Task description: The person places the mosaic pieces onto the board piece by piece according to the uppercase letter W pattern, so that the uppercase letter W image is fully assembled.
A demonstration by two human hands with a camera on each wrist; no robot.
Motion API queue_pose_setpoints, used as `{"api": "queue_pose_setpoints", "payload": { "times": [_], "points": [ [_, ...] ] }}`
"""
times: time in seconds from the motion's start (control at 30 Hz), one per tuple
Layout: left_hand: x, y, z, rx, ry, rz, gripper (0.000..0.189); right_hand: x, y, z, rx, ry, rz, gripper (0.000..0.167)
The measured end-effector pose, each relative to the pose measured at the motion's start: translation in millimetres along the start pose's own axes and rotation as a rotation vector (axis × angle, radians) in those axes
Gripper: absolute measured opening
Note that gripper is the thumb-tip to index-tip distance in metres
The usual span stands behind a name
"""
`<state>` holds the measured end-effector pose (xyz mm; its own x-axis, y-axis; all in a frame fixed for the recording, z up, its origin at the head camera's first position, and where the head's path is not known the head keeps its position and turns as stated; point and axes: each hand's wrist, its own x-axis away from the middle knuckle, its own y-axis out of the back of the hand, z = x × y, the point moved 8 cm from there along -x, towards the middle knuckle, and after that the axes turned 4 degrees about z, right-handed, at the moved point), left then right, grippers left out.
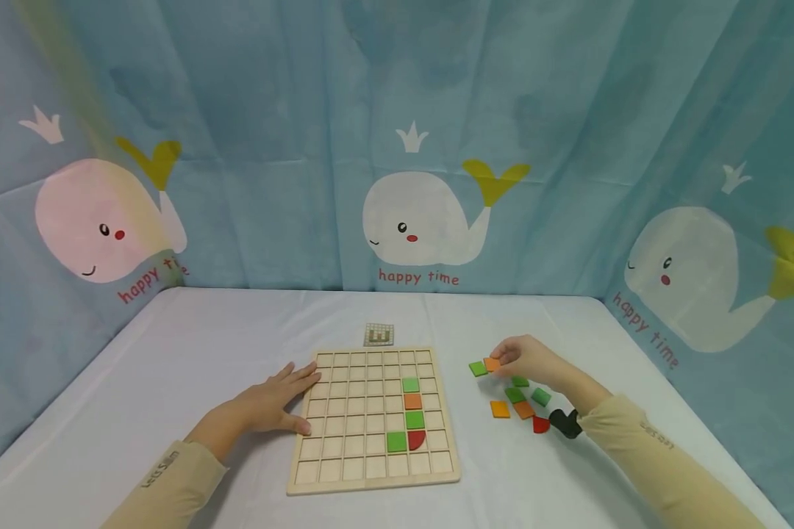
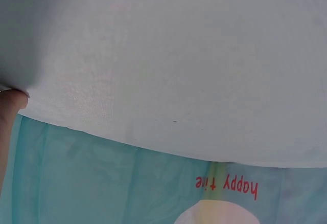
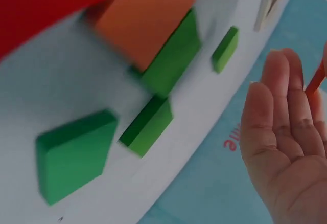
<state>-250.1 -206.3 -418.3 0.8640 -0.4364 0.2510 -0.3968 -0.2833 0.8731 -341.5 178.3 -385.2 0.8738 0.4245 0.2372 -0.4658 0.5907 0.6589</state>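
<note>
Although the head view showed an orange tile (image 1: 492, 364) at the fingertips of the right hand (image 1: 528, 360), the right wrist view cut it off at the side, leaving only a sliver, and most of the thumb lay outside that frame. Nearer pieces there were blurred, a red one (image 3: 46, 9) cropped by the corner. The left wrist view caught one fingertip and mostly white cloth (image 2: 179, 70); the figure on the small card (image 1: 378, 334), toward the table's far edge, was too small to read. That same cloth covered the table (image 1: 172, 382), whose near edge ran out of sight, while a blue curtain (image 1: 271, 220) printed with whales (image 1: 415, 220) hung behind and along both sides. Toward the table's right edge, the right fingers were closed in a pinch on the orange tile, just beside a green tile (image 1: 478, 369); whether it was raised was unclear. The left hand (image 1: 271, 400) held nothing, its fingers spread and touching the left side of the wooden grid board (image 1: 357, 425), which lay near the table's middle.
</note>
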Motion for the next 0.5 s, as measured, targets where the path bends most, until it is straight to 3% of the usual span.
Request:
{"api": "queue_pose_setpoints", "payload": {
  "times": [0.3,0.5],
  "points": [
    [2.5,0.5,-2.8,0.015,-0.009,0.005,0.098,5.5,-12.9,16.0,-0.254,-0.001,-0.022,0.030],
    [1.6,-0.2,0.0,-0.007,-0.016,-0.003,0.098,6.9,-20.2,27.1,-0.338,0.051,-0.020,0.036]
  ]
}}
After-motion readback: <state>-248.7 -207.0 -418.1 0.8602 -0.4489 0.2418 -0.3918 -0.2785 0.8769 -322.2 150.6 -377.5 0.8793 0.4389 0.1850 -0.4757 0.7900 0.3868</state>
